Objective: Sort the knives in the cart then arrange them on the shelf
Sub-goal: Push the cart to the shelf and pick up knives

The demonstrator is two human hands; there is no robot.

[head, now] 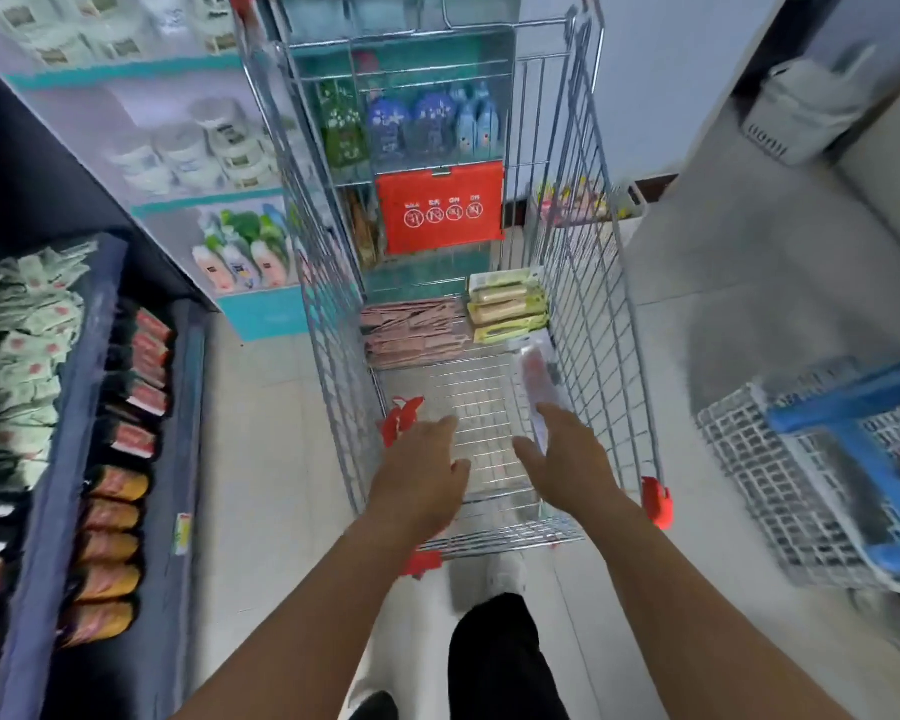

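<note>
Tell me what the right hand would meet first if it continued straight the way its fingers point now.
Probably the clear packet lying against the cart's right wall; the right hand seems almost at its near end, though depth is unclear.

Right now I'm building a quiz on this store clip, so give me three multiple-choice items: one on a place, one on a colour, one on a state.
1. Where do the stacked yellow-green packs lie?
A. on the floor beside the cart
B. in the cart's far right corner
C. on the left shelf

2. What colour is the sign panel on the cart's far end?
A. red
B. blue
C. white

3. How are the two hands?
A. both open, fingers spread, over the cart
B. both gripping the handle bar
C. one holding a basket

Answers: 1 B, they sit inside the cart against its right wall at the far end. 2 A, it is red with white symbols. 3 A, the left hand and right hand reach in with open fingers; neither has closed on anything.
</note>
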